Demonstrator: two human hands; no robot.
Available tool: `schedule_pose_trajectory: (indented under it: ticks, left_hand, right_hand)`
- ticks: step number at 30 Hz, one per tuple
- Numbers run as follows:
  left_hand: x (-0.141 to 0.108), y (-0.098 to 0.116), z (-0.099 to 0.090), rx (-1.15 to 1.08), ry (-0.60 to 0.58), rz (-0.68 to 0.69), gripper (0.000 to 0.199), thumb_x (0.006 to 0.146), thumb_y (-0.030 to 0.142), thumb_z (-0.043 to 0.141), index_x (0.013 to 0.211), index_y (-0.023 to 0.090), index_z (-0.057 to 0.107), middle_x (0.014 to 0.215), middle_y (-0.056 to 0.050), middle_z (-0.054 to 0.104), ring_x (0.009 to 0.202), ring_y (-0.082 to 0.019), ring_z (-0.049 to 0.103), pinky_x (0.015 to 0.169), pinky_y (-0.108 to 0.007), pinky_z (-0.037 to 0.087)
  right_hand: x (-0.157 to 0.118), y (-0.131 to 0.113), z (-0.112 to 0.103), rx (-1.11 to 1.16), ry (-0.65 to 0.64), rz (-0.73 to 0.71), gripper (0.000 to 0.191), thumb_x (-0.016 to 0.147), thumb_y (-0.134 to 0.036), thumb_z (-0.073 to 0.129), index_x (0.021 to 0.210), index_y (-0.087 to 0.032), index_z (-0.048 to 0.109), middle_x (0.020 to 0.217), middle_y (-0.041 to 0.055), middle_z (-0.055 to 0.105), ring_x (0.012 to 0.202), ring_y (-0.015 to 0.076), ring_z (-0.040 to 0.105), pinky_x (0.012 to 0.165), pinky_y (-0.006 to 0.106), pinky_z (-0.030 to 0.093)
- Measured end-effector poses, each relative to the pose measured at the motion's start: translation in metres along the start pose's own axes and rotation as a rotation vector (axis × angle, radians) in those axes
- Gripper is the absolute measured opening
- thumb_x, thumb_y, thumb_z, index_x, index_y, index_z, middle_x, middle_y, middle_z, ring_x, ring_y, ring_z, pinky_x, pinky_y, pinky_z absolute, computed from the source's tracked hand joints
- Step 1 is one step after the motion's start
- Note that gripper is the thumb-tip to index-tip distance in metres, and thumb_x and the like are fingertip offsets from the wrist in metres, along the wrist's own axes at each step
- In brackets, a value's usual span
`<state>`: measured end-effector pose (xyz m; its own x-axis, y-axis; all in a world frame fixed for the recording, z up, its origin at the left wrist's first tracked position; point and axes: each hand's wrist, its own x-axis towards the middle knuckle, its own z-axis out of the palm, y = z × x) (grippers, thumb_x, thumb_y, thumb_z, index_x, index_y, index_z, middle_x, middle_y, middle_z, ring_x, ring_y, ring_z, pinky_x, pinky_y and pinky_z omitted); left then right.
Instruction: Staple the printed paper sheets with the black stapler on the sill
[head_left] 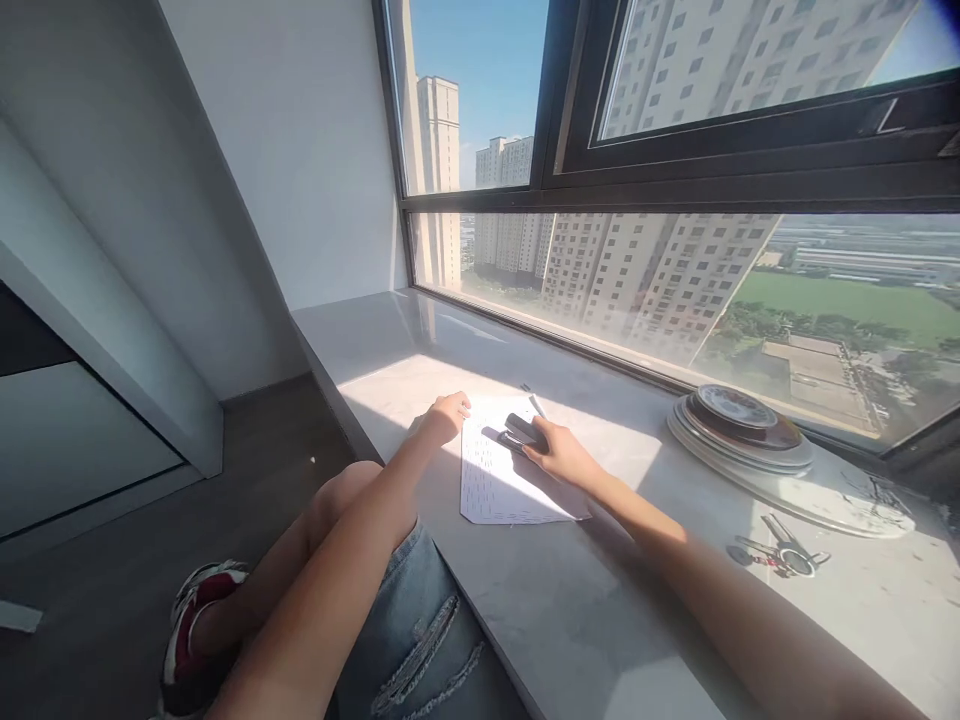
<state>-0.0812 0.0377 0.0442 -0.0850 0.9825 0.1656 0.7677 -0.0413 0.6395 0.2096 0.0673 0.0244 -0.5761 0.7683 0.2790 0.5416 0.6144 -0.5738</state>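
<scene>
A sheet of paper (487,490) with lines of marks lies on the sunlit windowsill; whether it is one sheet or a few, I cannot tell. At its far left corner, my left hand (450,415) pinches the edge with curled fingers. My right hand (559,450) is wrapped around a dark stapler (523,431), which is over the paper's right part and casts a shadow on it. Just beyond the stapler lies a white pen (537,404), near the paper's far edge.
A stack of plates (739,440) stands at the right by the window. Keys on a ring (787,552) lie in front of it. The white sill (570,610) ends at a front edge beside my knee. A dark-framed window (660,190) runs along the back.
</scene>
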Motion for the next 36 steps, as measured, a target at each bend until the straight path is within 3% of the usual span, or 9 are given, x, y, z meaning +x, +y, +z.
schedule_pose_trajectory:
  ticks: [4,7,9,13,16,20,24,31,36]
  left_hand:
    - [0.000,0.000,-0.011,-0.085,0.152,-0.069,0.026,0.084,0.005,0.053,0.091,0.020,0.072,0.105,-0.009,0.077,0.088,-0.022,0.071,0.077,-0.032,0.057]
    - [0.000,0.003,-0.023,-0.153,0.219,-0.071,0.029,0.081,0.003,0.051,0.090,0.020,0.072,0.101,-0.008,0.078,0.088,-0.022,0.071,0.078,-0.031,0.056]
    - [0.000,0.004,-0.030,-0.186,0.262,-0.069,0.030,0.080,0.002,0.050,0.089,0.020,0.072,0.100,-0.008,0.079,0.087,-0.021,0.071,0.078,-0.031,0.056]
    - [-0.002,0.006,-0.041,-0.269,0.417,-0.081,0.032,0.077,-0.001,0.048,0.084,0.020,0.071,0.096,-0.006,0.080,0.091,-0.022,0.072,0.085,-0.032,0.057]
    - [-0.007,0.004,-0.053,-0.264,0.450,-0.045,0.035,0.075,-0.002,0.047,0.083,0.020,0.072,0.093,-0.005,0.081,0.091,-0.022,0.073,0.087,-0.033,0.056]
    - [-0.012,-0.003,-0.075,-0.255,0.453,0.039,0.039,0.077,-0.001,0.043,0.083,0.020,0.075,0.091,-0.004,0.080,0.084,-0.020,0.072,0.086,-0.032,0.055]
    - [-0.016,-0.008,-0.088,-0.356,0.585,-0.051,0.038,0.079,0.001,0.041,0.076,0.020,0.073,0.088,-0.004,0.080,0.080,-0.019,0.070,0.082,-0.030,0.054]
    - [-0.019,-0.005,-0.080,-0.317,0.628,-0.174,0.034,0.079,-0.001,0.045,0.070,0.021,0.069,0.085,-0.002,0.078,0.084,-0.019,0.071,0.079,-0.027,0.053]
    - [-0.017,-0.009,-0.075,-0.260,0.598,-0.234,0.032,0.080,0.000,0.046,0.072,0.022,0.068,0.089,-0.003,0.078,0.085,-0.020,0.071,0.077,-0.029,0.054]
  right_hand:
    - [0.007,0.027,-0.022,0.134,-0.044,0.047,0.048,0.089,-0.066,0.073,0.109,-0.023,0.069,0.098,0.0062,0.073,0.083,0.0262,0.068,0.077,0.043,0.057]
    - [0.028,0.045,-0.032,0.250,0.138,0.062,0.065,0.104,-0.078,0.039,0.114,-0.022,0.070,0.112,0.0114,0.074,0.094,0.0277,0.071,0.081,0.043,0.060]
    - [0.051,0.052,-0.031,0.143,0.184,0.047,0.066,0.107,-0.075,0.032,0.113,-0.022,0.071,0.119,0.0143,0.074,0.106,0.0302,0.072,0.091,0.046,0.060]
    - [0.099,0.052,-0.009,-0.332,-0.057,-0.011,0.057,0.107,-0.056,0.045,0.144,-0.016,0.065,0.155,0.0211,0.061,0.148,0.0356,0.054,0.121,0.051,0.047]
    - [0.122,0.043,0.017,-0.490,-0.176,0.026,0.062,0.110,-0.044,0.040,0.161,-0.011,0.049,0.165,0.0239,0.053,0.159,0.0365,0.042,0.127,0.054,0.038]
    - [0.133,0.030,0.049,-0.511,-0.243,0.007,0.063,0.111,-0.040,0.036,0.165,-0.009,0.043,0.174,0.0251,0.042,0.164,0.0372,0.036,0.132,0.058,0.030]
    - [0.148,0.003,0.085,-0.494,-0.293,-0.030,0.066,0.114,-0.045,0.033,0.169,-0.010,0.038,0.182,0.0213,0.028,0.171,0.0349,0.022,0.136,0.054,0.021]
    - [0.182,-0.069,0.144,-0.400,-0.346,-0.158,0.077,0.114,-0.051,0.028,0.174,-0.004,0.025,0.183,0.0227,0.020,0.172,0.0343,0.016,0.138,0.053,0.015]
    - [0.182,-0.079,0.151,-0.361,-0.340,-0.194,0.078,0.112,-0.050,0.030,0.176,-0.007,0.021,0.185,0.0187,0.012,0.173,0.0324,0.011,0.138,0.053,0.013]
